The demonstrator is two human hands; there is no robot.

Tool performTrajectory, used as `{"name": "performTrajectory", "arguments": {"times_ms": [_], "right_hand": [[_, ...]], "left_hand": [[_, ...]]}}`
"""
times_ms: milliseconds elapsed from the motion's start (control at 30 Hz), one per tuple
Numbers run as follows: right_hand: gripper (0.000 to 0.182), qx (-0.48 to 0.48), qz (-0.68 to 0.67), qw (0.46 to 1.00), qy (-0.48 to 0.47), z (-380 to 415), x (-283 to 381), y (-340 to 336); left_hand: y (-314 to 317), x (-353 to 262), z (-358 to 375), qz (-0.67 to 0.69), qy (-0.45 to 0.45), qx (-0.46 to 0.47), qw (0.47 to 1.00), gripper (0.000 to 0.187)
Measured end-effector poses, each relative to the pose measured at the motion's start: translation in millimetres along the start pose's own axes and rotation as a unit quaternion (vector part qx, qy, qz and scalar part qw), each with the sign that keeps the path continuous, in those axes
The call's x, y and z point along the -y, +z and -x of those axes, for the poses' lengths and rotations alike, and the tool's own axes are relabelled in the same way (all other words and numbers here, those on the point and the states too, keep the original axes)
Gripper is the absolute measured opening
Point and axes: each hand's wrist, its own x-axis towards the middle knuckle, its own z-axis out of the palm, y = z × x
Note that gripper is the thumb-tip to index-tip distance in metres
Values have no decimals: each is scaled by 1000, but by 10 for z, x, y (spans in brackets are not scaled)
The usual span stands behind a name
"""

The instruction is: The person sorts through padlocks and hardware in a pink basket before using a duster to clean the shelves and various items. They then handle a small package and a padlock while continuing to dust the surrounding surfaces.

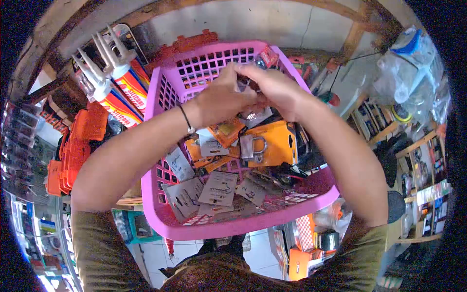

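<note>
Over the far half of a pink plastic basket point(243, 228), my left hand point(221, 100) and my right hand point(277, 87) come together with fingers closed. Something small sits between them, mostly hidden by the fingers, and I cannot make out what it is. Below the hands lies a padlock on an orange card point(275, 143), its silver padlock point(253, 148) facing up. Several grey printed cards point(219, 189) lie in the near part of the basket. A smaller orange packet point(226, 131) rests just under my left hand.
Silicone tubes point(129, 87) with white nozzles stand at the left, above orange plastic cases point(80, 146). A plastic-wrapped white and blue item point(411, 63) is at the upper right. Shelves with small goods point(423, 165) line the right side. Boxes point(304, 243) stand below the basket.
</note>
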Motion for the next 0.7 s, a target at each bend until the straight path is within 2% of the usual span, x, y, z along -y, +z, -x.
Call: {"name": "performTrajectory", "arguments": {"times_ms": [33, 67, 100, 167, 200, 233, 267, 300, 333, 367, 400, 467, 533, 633, 700], "right_hand": [[38, 57, -25, 998, 25, 49, 25, -12], [29, 33, -42, 997, 49, 49, -5, -42], [29, 32, -42, 997, 52, 93, -19, -102], [27, 25, 171, 982, -74, 263, -26, -276], [26, 7, 275, 947, -167, 399, -8, -327], [25, -11, 372, 892, -255, 578, 32, -336], [23, -22, 423, 880, -216, 782, 117, -296], [21, -34, 472, 863, -176, 974, 186, -248], [21, -31, 471, 864, -173, 1113, 197, -222], [19, -21, 496, 855, -150, 1233, 199, -202], [17, -10, 521, 844, -128, 1317, 178, -171], [18, -46, 569, 813, -114, 1391, 62, -60], [17, -58, 587, 800, -107, 1338, -115, -28], [15, -66, 556, 816, -141, 1276, -286, -9], [15, -100, 500, 847, -149, 1273, -268, 17]], "left_hand": [[50, 9, 21, -1, 19, -30, 999, 43], [54, 20, 40, 38, -10, 5, 999, 44], [13, -89, 92, 40, -10, 7, 999, 44], [-46, -364, 267, 271, -51, 132, 952, 44], [16, -346, 320, 273, -54, 133, 951, 44], [90, -327, 377, 176, 6, 24, 984, 42], [148, -305, 434, 74, 65, -85, 992, 39], [175, -285, 484, 76, 61, -83, 992, 39], [190, -273, 534, -82, 87, 13, 993, 36], [202, -257, 591, -236, 110, 108, 959, 32], [228, -169, 668, -233, 108, 106, 961, 32], [303, 72, 803, -243, 63, 382, 889, 28], [320, 47, 780, -236, 79, 377, 892, 28], [317, -52, 695, -224, 133, 371, 891, 28], [302, -60, 644, -219, 149, 364, 893, 28]]}}
